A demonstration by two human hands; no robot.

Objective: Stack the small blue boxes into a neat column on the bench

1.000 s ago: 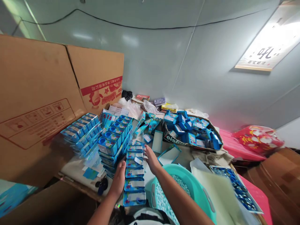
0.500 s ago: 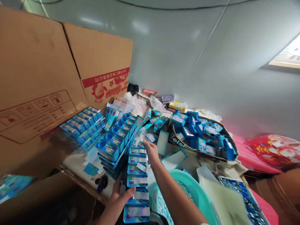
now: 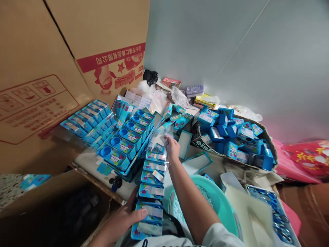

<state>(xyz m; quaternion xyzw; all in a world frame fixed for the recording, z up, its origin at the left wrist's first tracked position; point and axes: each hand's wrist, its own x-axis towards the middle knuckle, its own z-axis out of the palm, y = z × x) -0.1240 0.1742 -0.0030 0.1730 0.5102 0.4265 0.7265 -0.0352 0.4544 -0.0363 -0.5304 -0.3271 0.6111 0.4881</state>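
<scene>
A row of flat blue packets runs from my lap toward the table. My left hand grips the near end of this row, thumb on top of a packet. At the far end my right hand pinches a clear plastic wrapper above the row. Left of the row stands a stack of blue boxes with round holes, and beyond it a wrapped bundle of blue boxes.
A teal basin with small white pieces sits under my right forearm. A cardboard tray of loose blue boxes is at the right. Large cardboard cartons stand at the left. A tray of blue rings lies at the lower right.
My left hand slid back to the near end of the packet row and closed on it. My right hand reached farther forward and took hold of the clear wrapper. The view tilted down.
</scene>
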